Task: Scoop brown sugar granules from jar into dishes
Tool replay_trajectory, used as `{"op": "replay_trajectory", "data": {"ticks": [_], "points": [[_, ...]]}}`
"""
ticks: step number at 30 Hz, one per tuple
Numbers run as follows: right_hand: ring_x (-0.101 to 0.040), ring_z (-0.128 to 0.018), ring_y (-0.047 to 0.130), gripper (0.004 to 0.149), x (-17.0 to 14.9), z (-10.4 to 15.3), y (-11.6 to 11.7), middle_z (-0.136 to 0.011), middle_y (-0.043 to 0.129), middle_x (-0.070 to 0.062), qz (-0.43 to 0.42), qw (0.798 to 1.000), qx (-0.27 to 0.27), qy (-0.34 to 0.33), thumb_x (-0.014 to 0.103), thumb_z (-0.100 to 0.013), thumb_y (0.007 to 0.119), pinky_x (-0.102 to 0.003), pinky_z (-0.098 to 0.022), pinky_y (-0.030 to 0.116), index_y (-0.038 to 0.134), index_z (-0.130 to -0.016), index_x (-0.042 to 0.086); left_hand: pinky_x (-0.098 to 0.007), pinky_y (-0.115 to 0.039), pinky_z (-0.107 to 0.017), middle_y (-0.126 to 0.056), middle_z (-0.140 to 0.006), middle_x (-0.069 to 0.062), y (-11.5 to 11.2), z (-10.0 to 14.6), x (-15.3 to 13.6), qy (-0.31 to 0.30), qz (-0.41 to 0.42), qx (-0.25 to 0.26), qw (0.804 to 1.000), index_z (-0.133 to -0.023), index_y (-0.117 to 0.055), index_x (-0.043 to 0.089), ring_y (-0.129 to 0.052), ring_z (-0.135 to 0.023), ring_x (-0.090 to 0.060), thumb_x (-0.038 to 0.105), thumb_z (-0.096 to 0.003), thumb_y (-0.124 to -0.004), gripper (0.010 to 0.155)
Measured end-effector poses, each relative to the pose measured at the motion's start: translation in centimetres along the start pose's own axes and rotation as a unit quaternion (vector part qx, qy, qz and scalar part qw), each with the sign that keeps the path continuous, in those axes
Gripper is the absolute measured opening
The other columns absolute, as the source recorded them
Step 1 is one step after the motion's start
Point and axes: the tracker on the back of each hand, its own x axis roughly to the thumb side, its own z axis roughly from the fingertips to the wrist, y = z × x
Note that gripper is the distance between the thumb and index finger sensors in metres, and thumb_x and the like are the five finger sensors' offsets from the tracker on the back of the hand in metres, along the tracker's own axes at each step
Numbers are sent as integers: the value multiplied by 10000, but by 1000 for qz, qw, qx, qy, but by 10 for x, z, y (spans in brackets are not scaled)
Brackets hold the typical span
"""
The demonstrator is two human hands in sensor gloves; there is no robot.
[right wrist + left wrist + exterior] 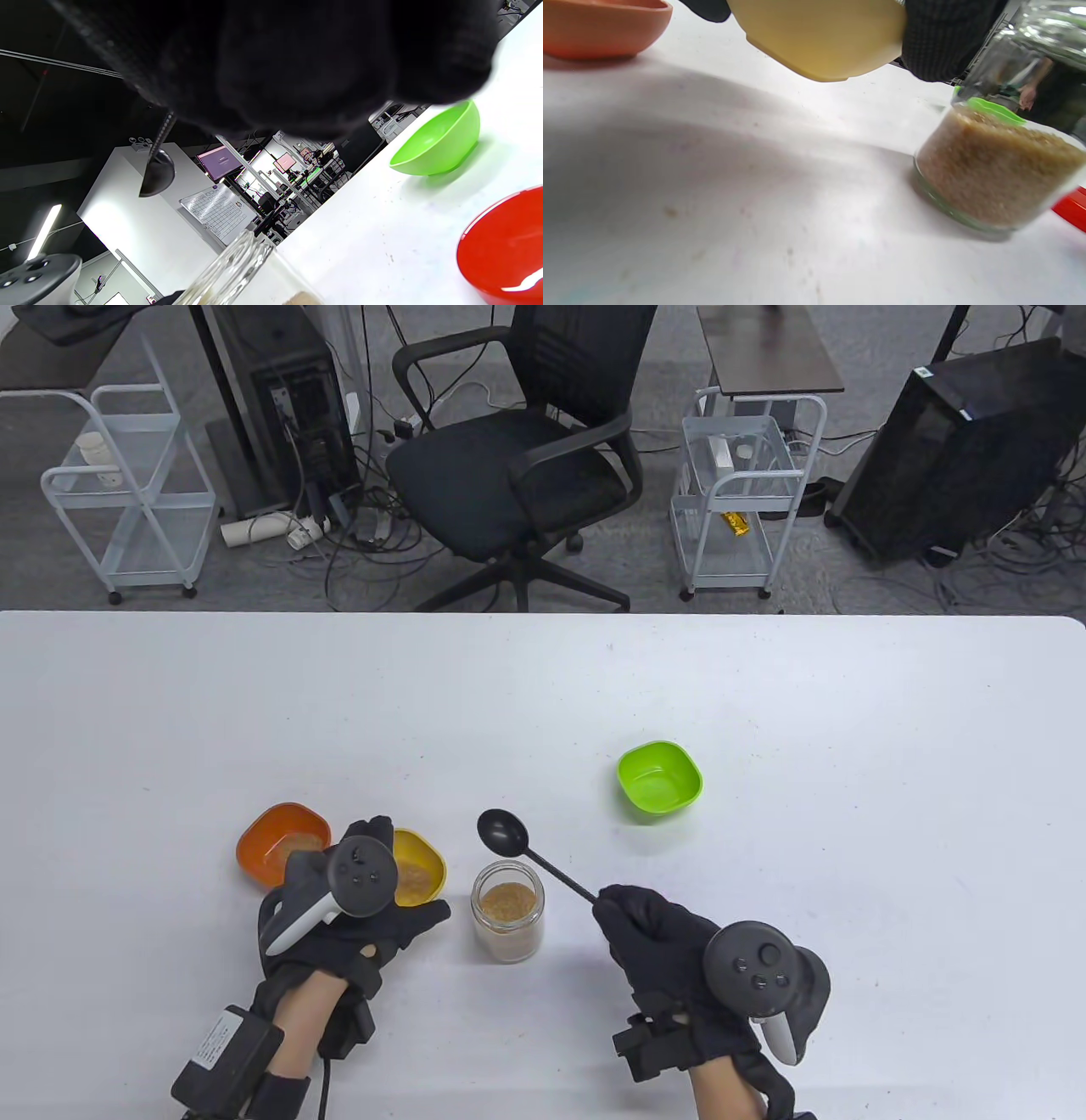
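A glass jar [507, 912] of brown sugar stands open at the near middle of the table; it also shows in the left wrist view [992, 169]. My right hand [609, 901] pinches the handle end of a black spoon [501, 831]; its bowl looks empty and hovers just beyond the jar. My left hand [405, 875] grips a yellow dish [417, 872] holding some sugar; in the left wrist view the yellow dish [818, 38] is raised a little off the table. An orange dish [284, 841] with some sugar sits to its left. A green dish [660, 780] sits empty at the far right.
A red dish [505, 245] shows near the jar in the right wrist view and is hidden in the table view. The white table [848, 712] ends at a far edge. An office chair [517, 466] and wire carts [738, 500] stand beyond it.
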Motion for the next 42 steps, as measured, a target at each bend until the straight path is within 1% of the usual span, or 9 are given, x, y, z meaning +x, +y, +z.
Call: {"op": "replay_trajectory", "data": {"ticks": [5,10,15,23,26,29,34,38,42], "points": [[-117,-151,1032,379,-1,-1,1,-363,1040,121,8,1000,2,3,484,-507,819,-381,-325,943,933,-774,240,-579,-478,-869,-114,-1230,-322,15,-27,2,19,7,-21,1000,-1173,-72,-24,-303,-1113,-548,643,-570,-806,1161],[-119,-158,1033,383,-6,-3,-1,-376,1039,116,3,1000,-2,11,480,-509,812,-383,-330,942,928,-781,235,-576,-478,-870,-108,-1227,-321,18,-59,-2,42,-7,-34,998,-1169,-72,-24,-298,-1111,-547,648,-570,-798,1156],[-122,-170,1036,387,-8,-3,-2,-388,1041,111,3,1000,-8,17,476,-511,808,-386,-339,940,923,-788,233,-578,-471,-869,-99,-1223,-320,14,-83,-10,71,-12,-52,996,-1165,-42,-25,-291,-1111,-546,651,-574,-788,1168],[-126,-182,1040,387,-8,-4,-2,-400,1042,109,3,1000,-7,19,470,-514,805,-390,-349,939,918,-796,230,-583,-457,-869,-83,-1221,-319,5,-102,-18,89,-2,-75,993,-1161,-28,-24,-279,-1114,-551,656,-580,-764,1159],[-126,-186,1042,389,-8,-4,-2,-404,1042,107,5,1000,-5,18,470,-514,803,-392,-351,938,916,-798,230,-586,-443,-871,-74,-1221,-318,4,-103,-19,91,3,-74,993,-1159,-20,-21,-266,-1117,-556,661,-581,-751,1155],[-127,-188,1043,389,-8,-4,-2,-406,1043,107,6,1000,-5,18,468,-514,803,-392,-353,938,916,-799,229,-616,-397,-862,-50,-1221,-323,5,-103,-18,93,-15,-89,992,-1156,-7,-27,-215,-1126,-567,666,-579,-730,1155],[-127,-191,1044,387,-8,-4,-2,-409,1043,106,5,1000,-4,18,469,-516,801,-392,-355,938,914,-801,232,-686,-251,-815,-10,-1219,-326,7,-98,-17,83,-16,-88,992,-1154,10,-27,-125,-1137,-579,690,-565,-705,1171],[-126,-193,1044,390,-8,-4,-2,-412,1043,109,4,1000,-5,18,470,-516,800,-391,-356,938,912,-803,232,-679,-213,-797,3,-1214,-326,13,-85,-15,64,-20,-54,996,-1151,14,-26,-97,-1128,-581,686,-574,-672,1145],[-125,-194,1044,390,-7,-4,0,-413,1042,108,4,1000,0,15,470,-517,798,-390,-358,938,911,-804,232,-676,-231,-796,-14,-1217,-325,22,-63,-10,25,-7,-13,1000,-1159,-26,-26,-117,-1128,-582,666,-588,-655,1097]]}}
